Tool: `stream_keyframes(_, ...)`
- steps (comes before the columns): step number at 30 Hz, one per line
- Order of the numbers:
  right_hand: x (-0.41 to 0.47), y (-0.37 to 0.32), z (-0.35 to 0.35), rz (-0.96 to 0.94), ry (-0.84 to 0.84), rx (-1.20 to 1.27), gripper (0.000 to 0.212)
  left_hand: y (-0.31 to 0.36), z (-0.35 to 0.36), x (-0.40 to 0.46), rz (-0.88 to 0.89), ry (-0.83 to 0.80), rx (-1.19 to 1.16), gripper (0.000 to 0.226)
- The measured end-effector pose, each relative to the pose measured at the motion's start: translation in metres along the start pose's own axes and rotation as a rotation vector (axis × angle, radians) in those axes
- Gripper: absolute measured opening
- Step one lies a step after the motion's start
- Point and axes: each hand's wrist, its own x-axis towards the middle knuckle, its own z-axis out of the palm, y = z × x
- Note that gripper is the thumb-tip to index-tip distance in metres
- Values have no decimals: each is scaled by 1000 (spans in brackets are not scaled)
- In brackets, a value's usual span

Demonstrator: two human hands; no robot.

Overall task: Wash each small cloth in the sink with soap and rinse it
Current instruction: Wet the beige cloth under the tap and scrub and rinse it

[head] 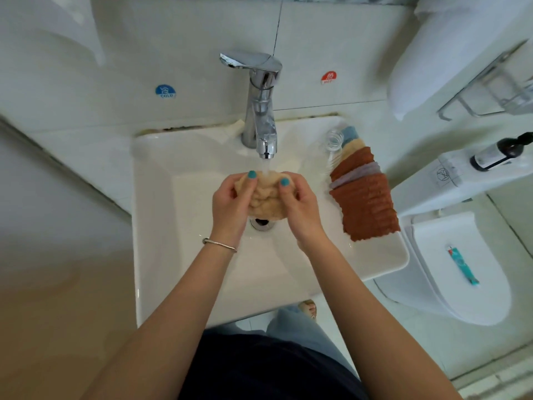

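A wet beige cloth (264, 199) is bunched up over the drain (262, 223) of the white sink (161, 215). My left hand (230, 200) grips its left side and my right hand (300, 202) grips its right side, thumbs on top. Water runs from the chrome tap (261, 111) straight onto the cloth. A row of small cloths (362, 194), brown, grey, cream and blue, lies on the sink's right rim.
A clear plastic bottle (326, 153) lies on the right rim beside the cloths. A small soap piece (238, 125) sits behind the tap. To the right stands a toilet (450, 272) with a dark pump bottle (501, 153) on its tank and a tube (463, 265) on its lid.
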Motion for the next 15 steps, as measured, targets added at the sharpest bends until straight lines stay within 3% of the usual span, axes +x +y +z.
stream_keyframes(6,3,0,21,-53,62,-17,13,-3,22,-1,19,-23,91,14)
stream_keyframes(9,9,-1,31,20,93,-6,3,-6,31,3,22,98,95,13)
stream_keyframes(15,19,-2,39,56,81,-156,30,-2,44,17,-125,297,149,31)
